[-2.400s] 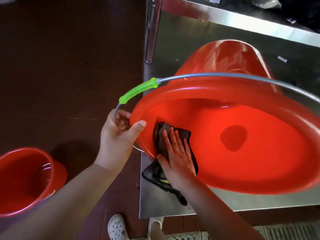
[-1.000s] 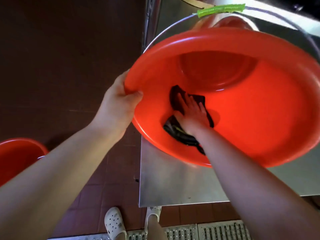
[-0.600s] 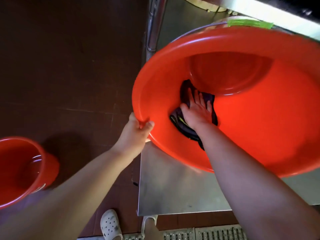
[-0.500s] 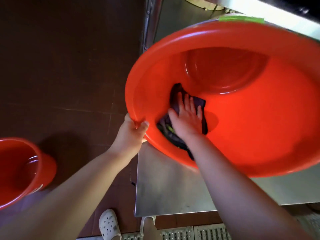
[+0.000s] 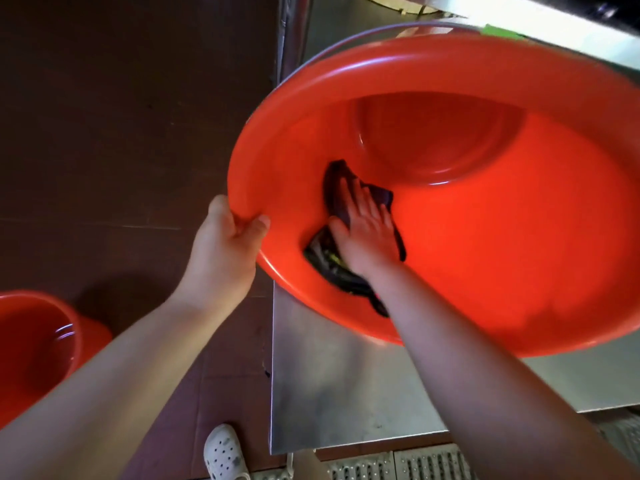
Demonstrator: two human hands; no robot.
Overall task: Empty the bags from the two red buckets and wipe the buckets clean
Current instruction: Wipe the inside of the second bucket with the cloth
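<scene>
A large red bucket (image 5: 502, 237) is tilted toward me over a steel table (image 5: 339, 386), its mouth facing the camera. My left hand (image 5: 225, 247) grips its rim at the lower left, thumb inside the lip. My right hand (image 5: 367, 230) reaches inside with flat, straight fingers and presses a dark cloth (image 5: 332, 261) against the inner wall near the bottom. The bucket's wire handle with a green grip (image 5: 498, 31) hangs behind its upper rim. A second red bucket (image 5: 38, 348) stands on the floor at the lower left.
The brown tiled floor (image 5: 121, 133) lies left of the table. A white clog (image 5: 223, 452) shows at the bottom edge beside a metal floor grate (image 5: 398, 465). A steel ledge (image 5: 554, 32) runs behind the bucket at the top right.
The bucket has tipped up from lying on the table, its mouth now facing me. My left hand shifted down along the rim. My right hand keeps rubbing the cloth inside, moving slightly.
</scene>
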